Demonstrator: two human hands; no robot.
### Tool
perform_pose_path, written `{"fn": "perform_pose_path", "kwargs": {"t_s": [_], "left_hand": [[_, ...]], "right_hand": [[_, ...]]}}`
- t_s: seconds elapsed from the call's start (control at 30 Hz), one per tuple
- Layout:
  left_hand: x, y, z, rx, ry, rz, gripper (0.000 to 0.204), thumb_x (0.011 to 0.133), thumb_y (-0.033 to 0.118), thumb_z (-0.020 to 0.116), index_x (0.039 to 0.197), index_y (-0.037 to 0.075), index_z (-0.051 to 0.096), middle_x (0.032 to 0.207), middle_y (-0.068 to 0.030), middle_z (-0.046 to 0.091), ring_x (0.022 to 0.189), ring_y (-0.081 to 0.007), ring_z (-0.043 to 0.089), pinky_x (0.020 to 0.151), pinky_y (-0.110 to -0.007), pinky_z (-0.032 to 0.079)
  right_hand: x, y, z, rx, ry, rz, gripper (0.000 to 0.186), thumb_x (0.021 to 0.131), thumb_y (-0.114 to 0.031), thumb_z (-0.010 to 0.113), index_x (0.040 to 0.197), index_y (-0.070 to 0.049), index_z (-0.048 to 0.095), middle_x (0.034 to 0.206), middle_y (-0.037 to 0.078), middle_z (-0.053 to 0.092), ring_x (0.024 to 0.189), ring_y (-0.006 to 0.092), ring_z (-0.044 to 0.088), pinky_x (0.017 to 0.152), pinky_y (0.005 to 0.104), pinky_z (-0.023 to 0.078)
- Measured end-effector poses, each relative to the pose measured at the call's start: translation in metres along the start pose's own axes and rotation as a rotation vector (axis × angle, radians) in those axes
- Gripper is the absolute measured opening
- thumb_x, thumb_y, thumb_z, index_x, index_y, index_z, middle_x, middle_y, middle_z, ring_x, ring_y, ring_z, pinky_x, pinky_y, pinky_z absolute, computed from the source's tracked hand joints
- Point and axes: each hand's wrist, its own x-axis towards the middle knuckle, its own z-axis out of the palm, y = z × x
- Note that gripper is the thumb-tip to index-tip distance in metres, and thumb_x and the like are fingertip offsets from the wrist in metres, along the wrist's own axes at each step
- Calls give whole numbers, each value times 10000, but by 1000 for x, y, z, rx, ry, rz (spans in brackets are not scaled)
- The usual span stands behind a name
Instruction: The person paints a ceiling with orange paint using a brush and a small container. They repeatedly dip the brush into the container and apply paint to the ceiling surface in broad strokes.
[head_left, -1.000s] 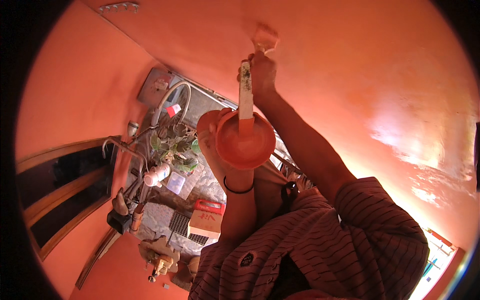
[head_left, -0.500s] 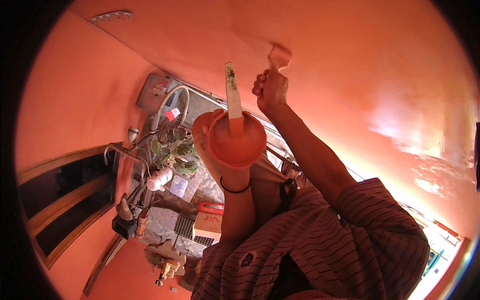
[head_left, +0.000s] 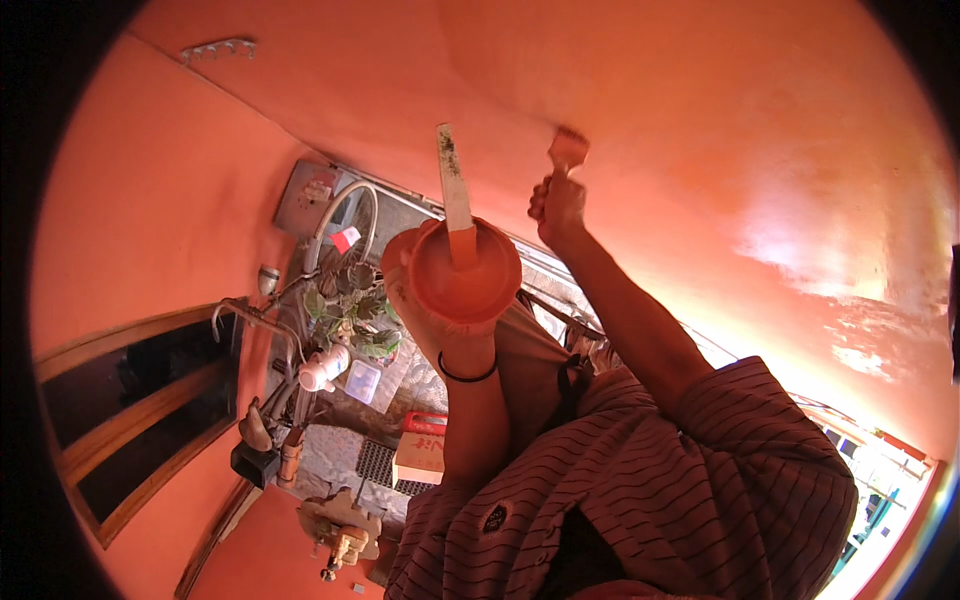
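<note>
My left hand [head_left: 468,331] is closed round a round orange bowl [head_left: 500,295] from below, its fingers mostly hidden by it. In the bowl, which is coated with orange paint, stands a flat wooden stick [head_left: 453,185], pale and dark-stained above and orange at its lower end. With my right hand [head_left: 560,212] I grip a paintbrush [head_left: 568,150] by its handle. Its bristles are at the orange wall [head_left: 640,90], pointing up and away from me. The brush is a little above and right of the bowl.
Down at the left are a potted plant [head_left: 345,310], a curved grey pipe [head_left: 330,215], a pinkish-white jug [head_left: 325,367], a clear plastic tub [head_left: 362,382] and a cardboard box [head_left: 420,455]. A wood-framed window [head_left: 140,400] is in the left wall. Hooks [head_left: 220,48] hang at the upper left.
My right hand and the paintbrush have come down along the wall and slightly to the right. The bowl with the stick has shifted a little to the left and up.
</note>
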Motion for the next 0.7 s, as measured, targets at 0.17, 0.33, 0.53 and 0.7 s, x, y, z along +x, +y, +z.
{"fn": "perform_pose_path", "kwargs": {"t_s": [0.17, 0.33, 0.53, 0.7], "left_hand": [[4, 5, 0, 192, -44, 63, 629, 994, 522, 600, 1465, 113, 518, 1392, -234, 555, 1229, -455, 552, 845, -570, 603], [4, 6, 3, 145, -44, 39, 618, 984, 522, 606, 1431, 102, 539, 1350, -225, 575, 1202, -441, 563, 829, -552, 605], [3, 6, 8, 75, -41, 11, 605, 971, 523, 614, 1390, 89, 564, 1300, -213, 600, 1171, -424, 578, 810, -529, 607], [7, 6, 19, -21, -53, -36, 597, 961, 523, 620, 1356, 78, 586, 1258, -203, 620, 1145, -409, 589, 795, -511, 608]], "right_hand": [[-51, -23, 13, -228, -289, -477, 417, 1060, -505, 540, 911, -119, 487, 694, 24, 481, 490, 114, 414, 440, 275, 340], [8, 8, -43, -247, -7, -383, 477, 1056, -525, 547, 797, -137, 450, 606, 0, 426, 451, 119, 408, 396, 286, 315], [16, -3, -79, -53, 88, 69, 490, 1024, -504, 605, 703, -178, 429, 573, -31, 416, 435, 102, 381, 384, 273, 282], [-49, -37, -56, -232, -112, -393, 436, 1069, -492, 527, 855, -113, 494, 622, -2, 452, 455, 109, 419, 380, 286, 318]]}}
